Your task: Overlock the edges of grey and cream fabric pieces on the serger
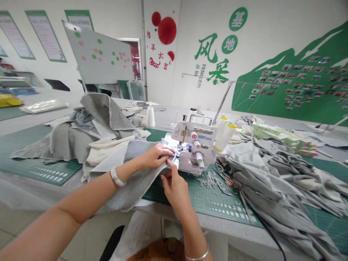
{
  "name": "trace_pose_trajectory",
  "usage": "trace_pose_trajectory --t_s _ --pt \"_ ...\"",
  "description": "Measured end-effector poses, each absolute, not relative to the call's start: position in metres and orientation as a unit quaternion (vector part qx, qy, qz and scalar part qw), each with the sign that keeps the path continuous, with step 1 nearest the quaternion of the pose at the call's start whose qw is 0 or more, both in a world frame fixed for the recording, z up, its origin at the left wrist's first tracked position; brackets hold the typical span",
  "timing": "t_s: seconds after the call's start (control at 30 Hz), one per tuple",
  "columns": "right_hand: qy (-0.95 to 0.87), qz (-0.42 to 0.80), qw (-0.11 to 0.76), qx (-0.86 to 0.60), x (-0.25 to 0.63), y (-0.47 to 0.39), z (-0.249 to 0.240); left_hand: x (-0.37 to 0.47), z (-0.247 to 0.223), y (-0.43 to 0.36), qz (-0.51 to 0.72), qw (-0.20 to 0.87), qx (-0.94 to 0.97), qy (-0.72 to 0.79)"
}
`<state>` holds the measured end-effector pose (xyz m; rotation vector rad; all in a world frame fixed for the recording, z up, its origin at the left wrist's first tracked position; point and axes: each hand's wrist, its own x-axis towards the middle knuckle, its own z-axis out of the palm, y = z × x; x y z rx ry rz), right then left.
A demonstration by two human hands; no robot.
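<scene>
A white serger (194, 146) with its lamp lit stands on the table in front of me. Grey fabric (141, 181) runs from the left up to its presser foot, and one edge hangs over the table's front. My left hand (159, 155) lies on top of the fabric close to the needle area, fingers stretched toward the foot. Just below it, my right hand (174, 185) pinches the fabric's edge between thumb and fingers. The exact stitching point is partly hidden by my left fingertips.
Piled grey and cream cloth (92, 127) lies at left, more grey cloth (272, 188) at right. Pink-handled scissors (233, 184) and thread trimmings (213, 182) rest on the green cutting mat (209, 206). Thread cones (227, 136) stand behind the machine; another white cone (150, 116) stands farther left.
</scene>
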<state>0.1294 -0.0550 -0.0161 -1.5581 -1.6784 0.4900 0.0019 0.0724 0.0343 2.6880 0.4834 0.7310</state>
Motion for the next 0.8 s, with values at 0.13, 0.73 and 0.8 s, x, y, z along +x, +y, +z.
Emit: trace_pose_trajectory --t_s 0.13,0.73,0.8 --pt "-0.665 0.203 0.453 -0.557 0.129 -0.06 -0.019 -0.007 0.035 0.067 0.215 0.145 0.95 0.173" --pt "-0.509 0.275 0.618 -0.532 0.135 -0.074 -0.022 -0.002 0.038 0.039 0.17 0.035 0.96 0.217" --pt "-0.51 0.278 0.616 -0.531 0.134 -0.075 -0.021 -0.005 0.038 0.037 0.165 0.032 0.962 0.216"
